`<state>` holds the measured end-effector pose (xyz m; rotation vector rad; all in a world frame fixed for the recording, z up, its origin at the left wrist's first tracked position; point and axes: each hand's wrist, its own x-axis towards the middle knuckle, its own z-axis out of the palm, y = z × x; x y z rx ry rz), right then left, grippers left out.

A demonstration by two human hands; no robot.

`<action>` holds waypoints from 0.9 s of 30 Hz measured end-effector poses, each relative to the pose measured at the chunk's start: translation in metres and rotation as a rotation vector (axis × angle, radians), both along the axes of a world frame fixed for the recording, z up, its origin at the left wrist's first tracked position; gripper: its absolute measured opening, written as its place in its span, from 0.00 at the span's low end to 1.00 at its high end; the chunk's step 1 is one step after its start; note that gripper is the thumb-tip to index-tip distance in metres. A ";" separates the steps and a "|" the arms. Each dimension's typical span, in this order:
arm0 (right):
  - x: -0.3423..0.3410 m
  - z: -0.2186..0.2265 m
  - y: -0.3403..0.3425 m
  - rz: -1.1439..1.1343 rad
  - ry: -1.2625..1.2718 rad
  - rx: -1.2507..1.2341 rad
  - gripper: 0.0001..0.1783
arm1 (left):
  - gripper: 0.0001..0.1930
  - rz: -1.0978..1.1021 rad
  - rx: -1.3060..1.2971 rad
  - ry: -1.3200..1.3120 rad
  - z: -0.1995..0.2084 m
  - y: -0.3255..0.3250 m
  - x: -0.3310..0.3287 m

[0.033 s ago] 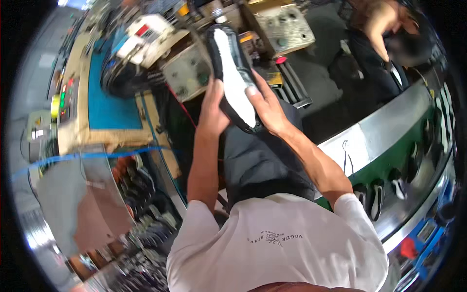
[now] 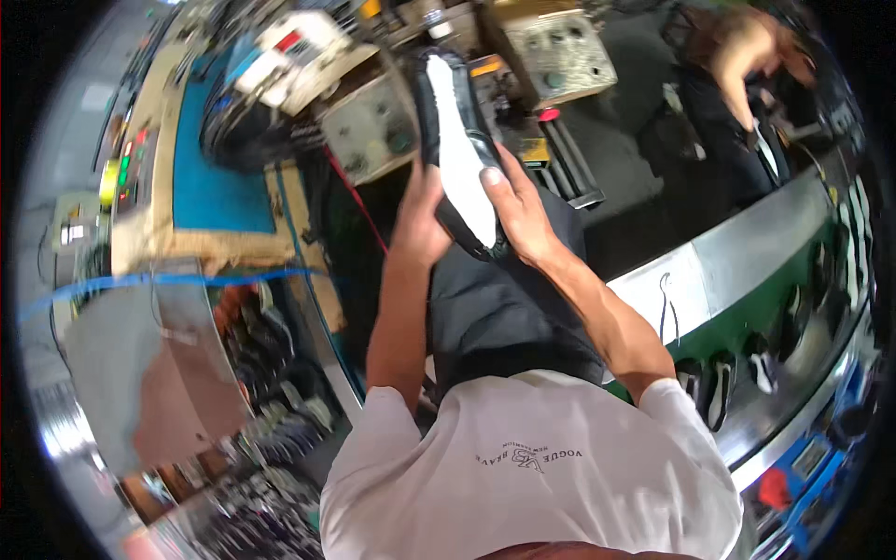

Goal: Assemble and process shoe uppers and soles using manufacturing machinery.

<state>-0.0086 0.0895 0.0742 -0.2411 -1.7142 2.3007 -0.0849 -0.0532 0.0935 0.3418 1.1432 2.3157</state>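
In front of me is a black shoe [image 2: 458, 154], held sole up, with a white, unfinished-looking underside and black upper edges. Its far end points at a metal-tipped part of the machine [image 2: 439, 26]; whether they touch I cannot tell. My right hand [image 2: 525, 217] grips the near right side, thumb pressed on the white underside and fingers round the edge. My left hand [image 2: 418, 219], a little blurred, is closed against the near left side; its fingertips are partly hidden by the shoe.
Machine boxes [image 2: 565, 61] flank the shoe. On the right, a metal-edged conveyor [image 2: 672, 289] with a green belt carries several shoes [image 2: 721, 387]. A co-worker [image 2: 747, 65] sits at far right with another shoe. Racked shoes [image 2: 280, 411] and a blue-topped bench [image 2: 219, 177] lie left.
The shoe and the surroundings appear slightly farther right in view. My left hand has moved slightly up and right and looks more blurred; both hands stay on the shoe.
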 end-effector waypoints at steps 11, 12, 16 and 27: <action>0.101 -0.053 -0.138 0.866 -0.361 0.126 0.27 | 0.46 0.770 -0.106 -0.444 -0.067 -0.221 0.208; 0.108 -0.064 -0.141 0.889 -0.373 0.191 0.26 | 0.46 0.867 -0.147 -0.437 -0.075 -0.246 0.230; 0.121 -0.092 -0.152 0.874 -0.382 0.255 0.23 | 0.49 1.215 -0.445 -0.475 -0.132 -0.376 0.336; 0.120 -0.104 -0.166 0.809 -0.438 0.297 0.24 | 0.50 0.969 -2.246 -0.909 -0.223 -0.616 0.525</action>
